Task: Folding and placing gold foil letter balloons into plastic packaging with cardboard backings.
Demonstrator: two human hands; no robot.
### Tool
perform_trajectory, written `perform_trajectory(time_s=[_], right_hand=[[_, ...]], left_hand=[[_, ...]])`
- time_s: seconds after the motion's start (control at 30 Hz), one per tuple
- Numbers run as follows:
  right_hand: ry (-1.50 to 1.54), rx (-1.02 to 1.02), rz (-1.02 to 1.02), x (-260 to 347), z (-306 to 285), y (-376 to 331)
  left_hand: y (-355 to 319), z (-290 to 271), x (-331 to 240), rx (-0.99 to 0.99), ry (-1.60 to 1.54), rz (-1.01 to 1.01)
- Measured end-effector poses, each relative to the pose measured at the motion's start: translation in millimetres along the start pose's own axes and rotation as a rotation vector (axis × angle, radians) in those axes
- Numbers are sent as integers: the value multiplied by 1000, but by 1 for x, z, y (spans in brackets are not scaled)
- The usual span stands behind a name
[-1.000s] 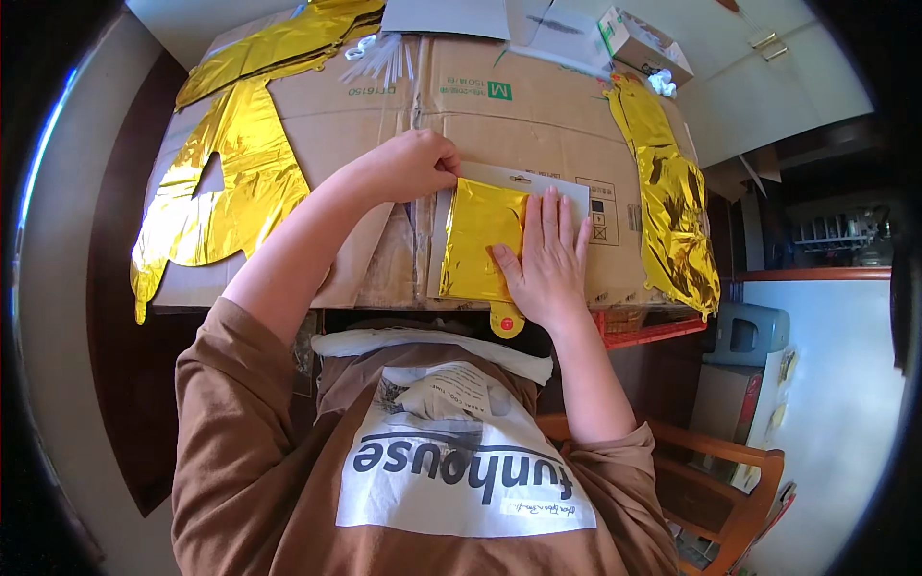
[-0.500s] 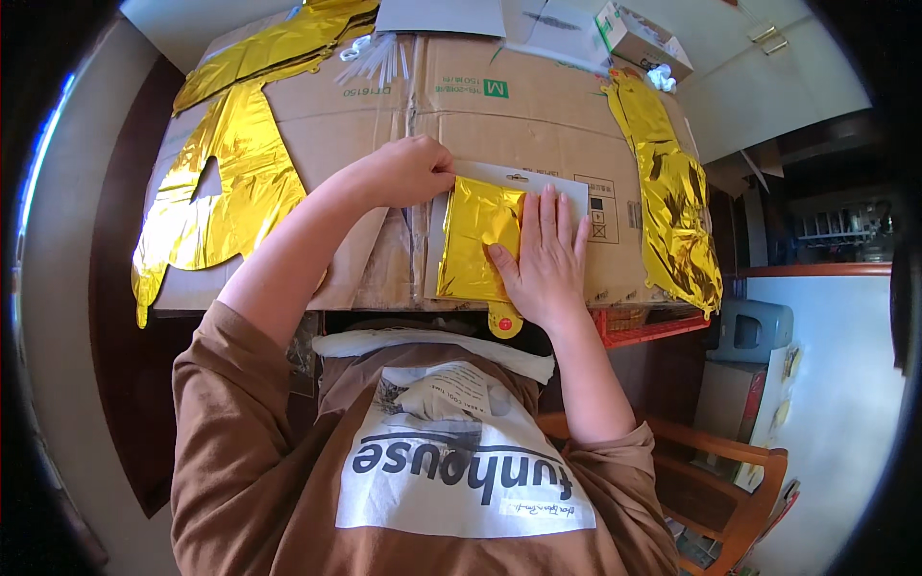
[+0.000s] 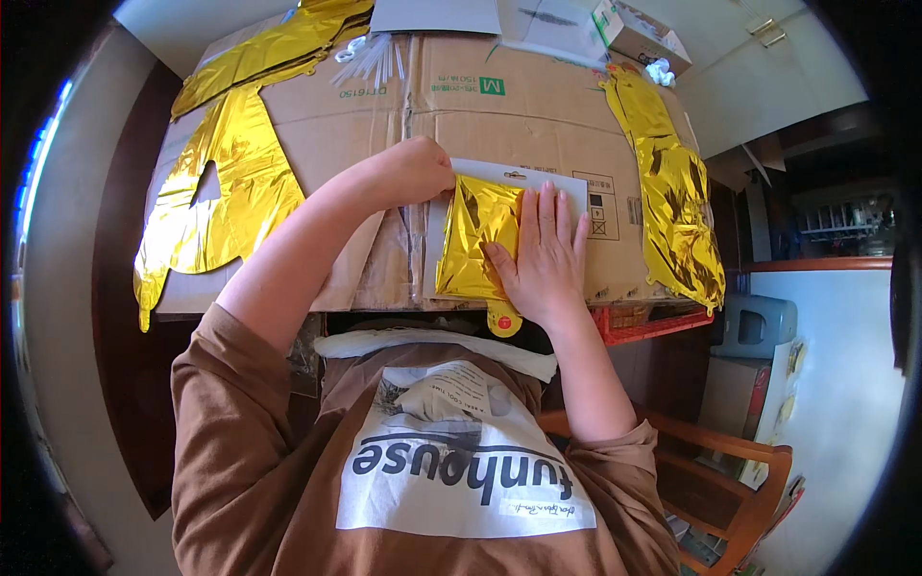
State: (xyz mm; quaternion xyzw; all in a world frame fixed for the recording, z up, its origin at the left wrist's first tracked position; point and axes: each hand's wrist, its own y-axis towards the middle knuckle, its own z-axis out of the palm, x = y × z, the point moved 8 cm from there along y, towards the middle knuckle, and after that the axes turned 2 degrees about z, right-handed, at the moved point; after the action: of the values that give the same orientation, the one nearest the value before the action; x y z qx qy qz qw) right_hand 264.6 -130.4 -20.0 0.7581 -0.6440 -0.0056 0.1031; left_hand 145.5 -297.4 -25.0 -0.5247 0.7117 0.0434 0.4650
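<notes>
A folded gold foil balloon [image 3: 471,235] lies on a white card [image 3: 570,188] with a hanging slot, near the box's front edge. My left hand [image 3: 413,171] is closed at the balloon's far left corner, its fingertips pinching there, partly hidden by the hand itself. My right hand [image 3: 550,252] lies flat across the right side of the balloon and card, fingers stretched out and thumb apart on the foil. A round yellow tab with a red dot [image 3: 504,323] sticks out past the near edge.
The work surface is a large cardboard box [image 3: 519,125]. An A-shaped gold foil balloon [image 3: 235,182] lies at left, others [image 3: 259,62] at the far left, another [image 3: 677,192] at right. Clear straws [image 3: 376,62] and a small carton [image 3: 639,36] sit at the back; a wooden chair [image 3: 768,480] stands at right.
The foil under my hands has creased and lifted toward its far left corner, where my left hand pinches. My right hand stays pressed in nearly the same place.
</notes>
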Motion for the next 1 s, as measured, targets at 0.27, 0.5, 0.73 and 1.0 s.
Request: perform_trajectory(time_s=[0.27, 0.5, 0.73, 1.0], right_hand=[[2, 18, 16, 0, -1, 1], [22, 29, 35, -1, 0, 0], [12, 53, 19, -1, -1, 0], [28, 35, 8, 0, 1, 1]], left_hand=[[-14, 4, -11, 82, -164, -26], [-16, 6, -9, 22, -84, -1], [-20, 10, -5, -1, -74, -10], [-17, 8, -12, -24, 247, 68]])
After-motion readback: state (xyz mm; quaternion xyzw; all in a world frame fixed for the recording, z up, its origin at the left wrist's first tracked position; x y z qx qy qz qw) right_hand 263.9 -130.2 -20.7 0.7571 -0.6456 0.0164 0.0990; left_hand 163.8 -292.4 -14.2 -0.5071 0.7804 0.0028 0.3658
